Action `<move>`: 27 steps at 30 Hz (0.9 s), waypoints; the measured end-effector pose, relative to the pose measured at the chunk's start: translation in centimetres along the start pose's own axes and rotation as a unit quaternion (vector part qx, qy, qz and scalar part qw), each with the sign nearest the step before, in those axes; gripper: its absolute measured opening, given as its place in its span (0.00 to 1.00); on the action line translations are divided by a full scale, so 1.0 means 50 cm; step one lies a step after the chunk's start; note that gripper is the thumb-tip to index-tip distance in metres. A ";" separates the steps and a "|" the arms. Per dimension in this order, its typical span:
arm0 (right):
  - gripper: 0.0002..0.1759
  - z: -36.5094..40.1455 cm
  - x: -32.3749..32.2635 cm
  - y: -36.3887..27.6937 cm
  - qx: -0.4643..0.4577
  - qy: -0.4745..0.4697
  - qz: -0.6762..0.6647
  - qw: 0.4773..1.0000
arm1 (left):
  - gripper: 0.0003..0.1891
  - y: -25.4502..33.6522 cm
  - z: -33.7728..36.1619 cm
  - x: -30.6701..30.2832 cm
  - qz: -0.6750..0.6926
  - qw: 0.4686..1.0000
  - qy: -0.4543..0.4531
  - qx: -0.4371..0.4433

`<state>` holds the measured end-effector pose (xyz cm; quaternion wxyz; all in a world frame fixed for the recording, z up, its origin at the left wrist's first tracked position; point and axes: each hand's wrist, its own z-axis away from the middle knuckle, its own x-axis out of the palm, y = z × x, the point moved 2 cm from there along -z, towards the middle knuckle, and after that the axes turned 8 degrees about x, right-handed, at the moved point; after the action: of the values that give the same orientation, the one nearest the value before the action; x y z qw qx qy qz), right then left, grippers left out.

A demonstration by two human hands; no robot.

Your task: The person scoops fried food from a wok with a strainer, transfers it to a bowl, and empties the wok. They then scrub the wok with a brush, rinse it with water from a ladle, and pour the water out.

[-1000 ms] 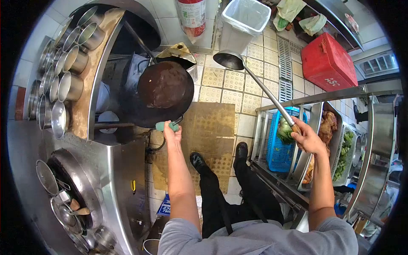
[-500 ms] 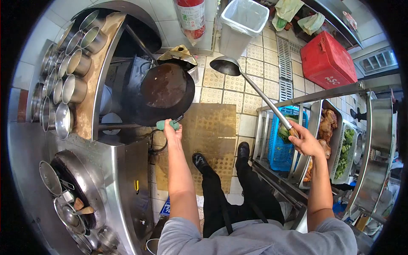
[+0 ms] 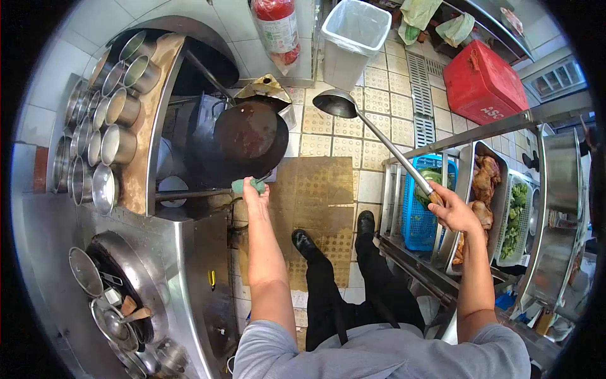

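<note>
My left hand (image 3: 257, 196) is closed round a green cloth (image 3: 238, 186) at the near rim of a dark wok (image 3: 268, 148). A short metal handle shows beside the cloth, so the hand grips the wok there. The wok is tilted, with a brown, bare-looking surface facing me. In my right hand (image 3: 456, 211) is a long ladle (image 3: 388, 144), gripped by its wooden end. The ladle points away to the left, and its dark bowl hangs over the tiled floor, right of the wok and apart from it.
Stacked metal cups (image 3: 120, 144) stand on a shelf at left, above a steel counter holding a pan (image 3: 120, 252) and strainers. On the right, a rack (image 3: 467, 136) carries a blue basket (image 3: 413, 221), cooked meat (image 3: 485, 180) and chopped greens (image 3: 517, 205). A bin (image 3: 347, 63) and red box (image 3: 486, 85) stand ahead.
The view has shifted slightly, and my feet appear a little further right. Both hands keep their grips; the wok and ladle stay nearly where they were.
</note>
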<state>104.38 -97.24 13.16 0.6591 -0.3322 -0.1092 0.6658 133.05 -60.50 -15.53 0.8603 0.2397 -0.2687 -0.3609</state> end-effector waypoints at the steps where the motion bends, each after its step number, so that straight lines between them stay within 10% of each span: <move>1: 0.31 0.003 -0.001 -0.001 -0.001 0.000 0.000 1.000 | 0.09 0.001 -0.004 0.001 -0.002 1.000 -0.003 0.001; 27: 0.32 0.023 -0.014 0.041 0.008 -0.010 -0.041 0.999 | 0.13 0.086 0.024 0.104 -0.047 0.998 0.038 0.021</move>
<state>101.98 -97.77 13.05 0.6873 -0.3158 -0.1238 0.6423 137.52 -61.95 -10.53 0.8469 0.2838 -0.2316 -0.3856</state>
